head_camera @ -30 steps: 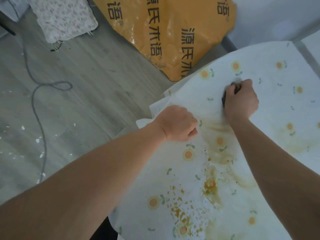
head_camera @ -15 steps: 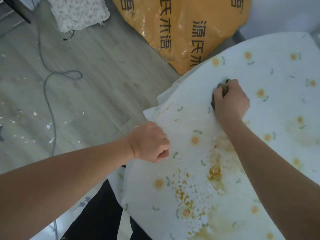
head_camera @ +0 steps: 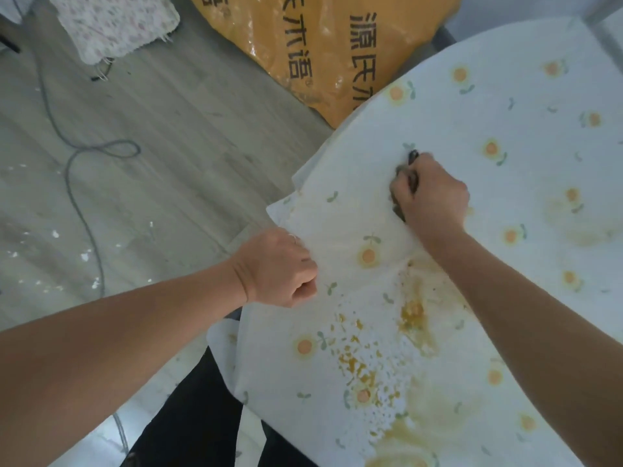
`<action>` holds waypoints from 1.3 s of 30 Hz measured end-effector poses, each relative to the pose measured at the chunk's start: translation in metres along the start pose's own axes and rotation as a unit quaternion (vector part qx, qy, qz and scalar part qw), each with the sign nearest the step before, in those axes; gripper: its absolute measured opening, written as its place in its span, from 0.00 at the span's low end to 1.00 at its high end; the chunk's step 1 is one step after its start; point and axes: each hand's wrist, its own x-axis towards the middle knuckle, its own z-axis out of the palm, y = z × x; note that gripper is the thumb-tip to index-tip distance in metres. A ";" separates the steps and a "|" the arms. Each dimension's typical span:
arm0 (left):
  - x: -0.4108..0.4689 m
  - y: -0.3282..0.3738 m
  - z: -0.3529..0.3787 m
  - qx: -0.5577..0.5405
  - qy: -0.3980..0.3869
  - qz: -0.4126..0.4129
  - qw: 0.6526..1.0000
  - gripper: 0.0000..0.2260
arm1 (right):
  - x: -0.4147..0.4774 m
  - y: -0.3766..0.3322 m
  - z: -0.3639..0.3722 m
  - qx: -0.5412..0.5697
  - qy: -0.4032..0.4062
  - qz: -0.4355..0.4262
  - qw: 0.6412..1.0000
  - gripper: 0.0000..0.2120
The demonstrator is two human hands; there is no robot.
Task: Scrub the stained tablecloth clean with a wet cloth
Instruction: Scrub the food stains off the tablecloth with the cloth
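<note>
Tablecloth edge bunched in left hand; right hand fist clutching dark cloth atop it

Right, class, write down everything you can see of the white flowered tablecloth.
The white tablecloth printed with small orange flowers looks like thin, smooth fabric. It lies spread over a rounded surface, its near-left edge lifted and creased where the left hand grips it. Yellow-orange stains and speckles mark its near half, with a fainter patch at the right. The right hand presses a dark crumpled cloth onto it further back.
</note>
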 end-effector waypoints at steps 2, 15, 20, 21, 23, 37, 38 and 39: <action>0.000 0.000 0.002 -0.007 0.020 0.002 1.000 0.11 | 0.031 -0.015 0.001 0.016 0.058 0.089 0.994 0.10; 0.004 0.002 -0.002 0.015 -0.036 0.006 0.999 0.11 | -0.069 0.031 0.008 0.009 -0.003 0.016 1.000 0.11; 0.009 0.003 0.005 0.010 0.002 0.032 0.999 0.11 | -0.073 0.082 -0.003 0.022 0.100 0.327 0.940 0.10; 0.009 0.003 0.005 0.013 0.012 0.021 1.000 0.12 | -0.087 0.066 0.003 0.032 0.093 0.341 0.935 0.10; 0.012 0.006 0.006 0.015 0.016 0.005 1.000 0.12 | -0.120 0.023 0.015 0.066 0.057 0.311 0.946 0.11; 0.022 0.004 0.004 0.062 -0.013 0.065 0.996 0.13 | -0.094 0.130 -0.005 0.025 0.109 0.372 0.921 0.11; 0.021 0.003 0.004 0.069 -0.013 0.062 0.996 0.14 | -0.118 0.129 -0.001 0.033 0.113 0.404 0.907 0.10; 0.022 0.003 0.004 0.077 -0.015 0.060 0.995 0.14 | -0.141 0.119 0.002 0.045 0.111 0.428 0.896 0.10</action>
